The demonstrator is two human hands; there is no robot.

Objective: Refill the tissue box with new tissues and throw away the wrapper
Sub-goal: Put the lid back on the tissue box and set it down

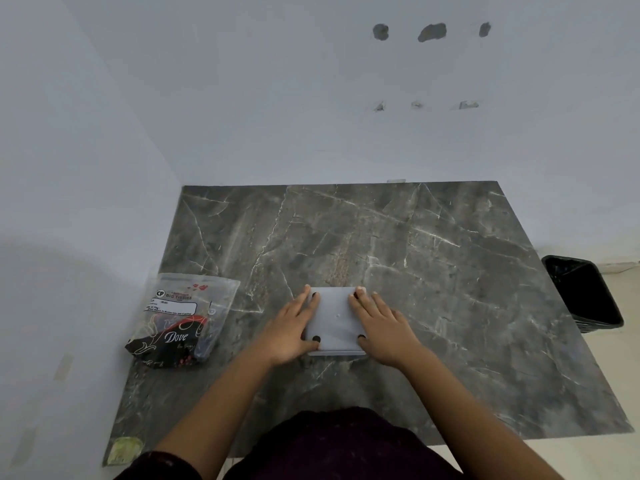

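Note:
A white square tissue box lies upside down in the middle of the dark marble table, its base with small black feet facing up. My left hand rests on its left side and my right hand on its right side, fingers spread over the base and thumbs at the near edge. At the table's left edge lies a clear plastic tissue wrapper with black and red print; it looks flattened, and I cannot tell whether tissues are inside.
A black bin with a black liner stands on the floor just off the table's right edge. White walls close the table in at the back and left. A greenish patch marks the near left corner.

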